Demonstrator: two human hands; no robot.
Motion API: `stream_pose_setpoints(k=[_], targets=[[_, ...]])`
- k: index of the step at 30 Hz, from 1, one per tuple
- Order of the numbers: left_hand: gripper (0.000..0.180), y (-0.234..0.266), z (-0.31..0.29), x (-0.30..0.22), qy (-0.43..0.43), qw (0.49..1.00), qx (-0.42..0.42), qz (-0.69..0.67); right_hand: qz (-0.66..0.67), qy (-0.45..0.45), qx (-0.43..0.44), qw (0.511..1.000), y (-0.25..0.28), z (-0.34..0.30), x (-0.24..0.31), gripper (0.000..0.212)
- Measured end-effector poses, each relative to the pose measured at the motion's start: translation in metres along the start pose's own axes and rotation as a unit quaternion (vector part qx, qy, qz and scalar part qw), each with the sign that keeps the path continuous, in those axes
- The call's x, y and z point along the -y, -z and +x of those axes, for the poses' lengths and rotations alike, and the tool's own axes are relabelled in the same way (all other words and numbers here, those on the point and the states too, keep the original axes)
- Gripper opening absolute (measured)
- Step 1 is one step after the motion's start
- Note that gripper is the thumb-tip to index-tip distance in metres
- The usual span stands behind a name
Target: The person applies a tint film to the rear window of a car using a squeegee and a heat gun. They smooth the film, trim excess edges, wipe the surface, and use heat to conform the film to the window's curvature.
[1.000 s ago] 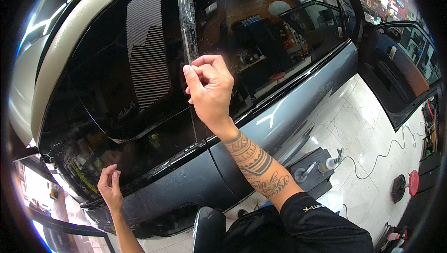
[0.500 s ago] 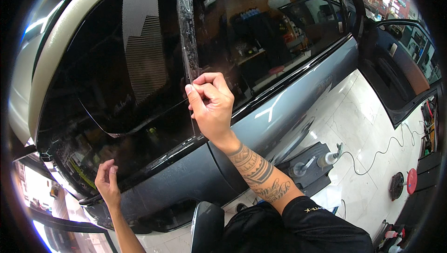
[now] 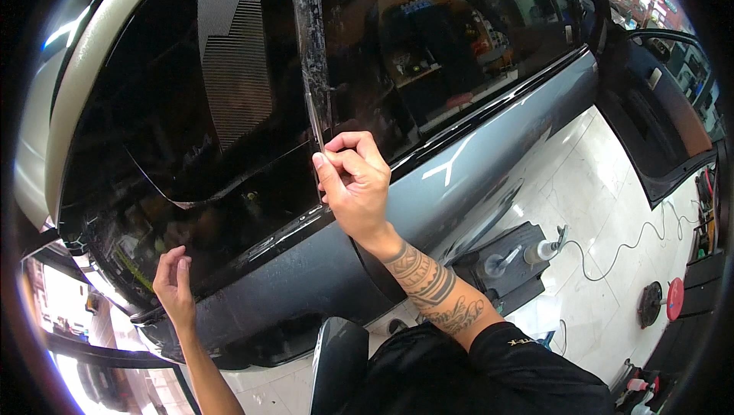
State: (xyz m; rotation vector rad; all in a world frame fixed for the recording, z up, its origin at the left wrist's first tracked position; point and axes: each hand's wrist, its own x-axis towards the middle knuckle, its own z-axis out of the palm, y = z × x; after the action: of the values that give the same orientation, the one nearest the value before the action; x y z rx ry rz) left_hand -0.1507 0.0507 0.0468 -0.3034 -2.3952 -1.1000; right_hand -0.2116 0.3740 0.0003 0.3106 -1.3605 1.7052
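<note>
A strip of wet clear film (image 3: 312,40) runs down the dark pillar between two tinted windows of a grey car (image 3: 459,151). At its lower end my right hand (image 3: 358,186) is closed in a pinch, with the film's edge between thumb and forefinger. Part of the film there is hidden behind the fingers. My left hand (image 3: 176,289) is raised by the lower part of the rear window (image 3: 153,140), its fingers loosely bent and apart, holding nothing. Whether it touches the car I cannot tell. Wet streaks mark the sill trim (image 3: 287,233) below the pillar.
An open car door (image 3: 657,109) stands at the far right. On the tiled floor, a dark mat-like panel (image 3: 508,270) carries spray bottles (image 3: 541,251). A thin cord (image 3: 589,273) trails across the floor towards a red disc-shaped tool (image 3: 674,299).
My right hand has moved slightly down and right in the view, still pinching the film. My left hand has shifted slightly up and left. The view itself has shifted a little.
</note>
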Motion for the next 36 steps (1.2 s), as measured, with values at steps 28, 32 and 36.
stream_pose_setpoints(k=[28, 32, 36], targets=[[0.014, -0.172, 0.046, -0.127, -0.164, 0.981, 0.099, -0.011, -0.007, -0.078, 0.045, 0.996, 0.013, -0.039, 0.003, 0.006], [0.012, -0.174, 0.046, -0.124, -0.148, 0.984, 0.101, -0.020, 0.002, -0.081, 0.041, 0.996, 0.009, -0.044, 0.001, 0.006], [0.011, -0.172, 0.045, -0.125, -0.101, 0.988, 0.107, -0.042, 0.014, -0.088, 0.043, 0.995, 0.002, -0.046, 0.004, 0.008]])
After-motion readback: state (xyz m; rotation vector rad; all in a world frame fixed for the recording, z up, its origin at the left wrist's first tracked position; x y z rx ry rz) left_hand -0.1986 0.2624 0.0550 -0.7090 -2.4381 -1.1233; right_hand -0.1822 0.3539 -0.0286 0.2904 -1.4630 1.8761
